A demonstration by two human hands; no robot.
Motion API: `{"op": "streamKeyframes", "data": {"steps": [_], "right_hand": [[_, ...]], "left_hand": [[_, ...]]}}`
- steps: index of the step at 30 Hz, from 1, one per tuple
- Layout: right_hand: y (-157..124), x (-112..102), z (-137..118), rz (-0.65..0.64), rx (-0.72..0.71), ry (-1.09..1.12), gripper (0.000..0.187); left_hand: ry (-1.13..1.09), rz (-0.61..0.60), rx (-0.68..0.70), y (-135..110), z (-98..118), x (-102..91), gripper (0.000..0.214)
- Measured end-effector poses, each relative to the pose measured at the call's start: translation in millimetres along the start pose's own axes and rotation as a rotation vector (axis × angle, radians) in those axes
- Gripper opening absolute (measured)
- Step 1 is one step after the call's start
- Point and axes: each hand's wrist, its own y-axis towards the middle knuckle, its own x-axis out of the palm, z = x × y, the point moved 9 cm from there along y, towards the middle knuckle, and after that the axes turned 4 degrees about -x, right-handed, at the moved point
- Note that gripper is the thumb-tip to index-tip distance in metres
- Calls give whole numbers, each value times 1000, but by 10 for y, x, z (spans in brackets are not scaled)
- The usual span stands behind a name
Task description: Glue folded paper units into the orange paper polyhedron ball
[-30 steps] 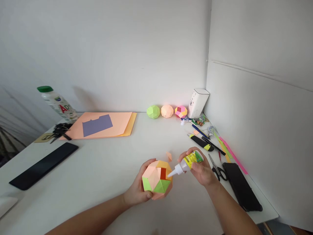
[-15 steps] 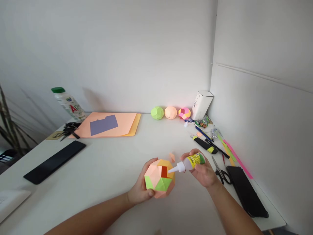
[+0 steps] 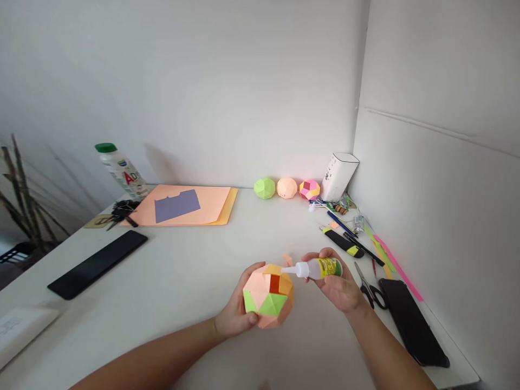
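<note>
My left hand (image 3: 234, 313) grips a faceted paper ball (image 3: 260, 295) from its left side, thumb at the front. The ball has peach, green and orange faces and one square opening with dark red inside. My right hand (image 3: 339, 287) is closed round a small glue bottle (image 3: 320, 268) with a yellow and green label. The bottle lies nearly level, its white nozzle pointing left at the orange faces by the upper edge of the opening. Whether the tip touches the paper I cannot tell. Behind the nozzle, a small peach paper piece (image 3: 288, 260) lies on the table.
Three paper balls (image 3: 286, 188) stand by the wall beside a white box (image 3: 339, 177). At right lie a utility knife (image 3: 343, 242), scissors (image 3: 369, 291) and a black phone-like slab (image 3: 412, 322). Coloured sheets (image 3: 215, 206), a plastic bottle (image 3: 124, 172) and a black bar (image 3: 98, 264) are on the left.
The glue bottle's nozzle has moved up along the ball, from beside the square opening to its upper edge, and the bottle now lies more level. My left hand keeps its grip.
</note>
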Motion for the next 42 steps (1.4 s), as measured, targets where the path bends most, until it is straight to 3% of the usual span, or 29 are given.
{"op": "streamKeyframes", "data": {"steps": [8, 23, 30, 36, 39, 42], "right_hand": [[7, 38, -16, -74, 21, -2, 31], [-50, 41, -22, -148, 35, -222, 30], [20, -144, -81, 86, -65, -55, 30], [19, -486, -76, 434, -80, 121, 26], [25, -546, -7, 494, -34, 100, 26], [30, -569, 104, 501, 22, 76, 26]], "left_hand": [[-10, -3, 21, 2, 28, 2, 72], [20, -3, 15, -3, 1, -35, 74], [21, -24, -7, -2, -1, -4, 72], [-42, -294, -110, -51, -164, 305, 81], [38, -393, -134, -94, -241, 383, 90], [128, -393, -152, -98, -291, 340, 94]]}}
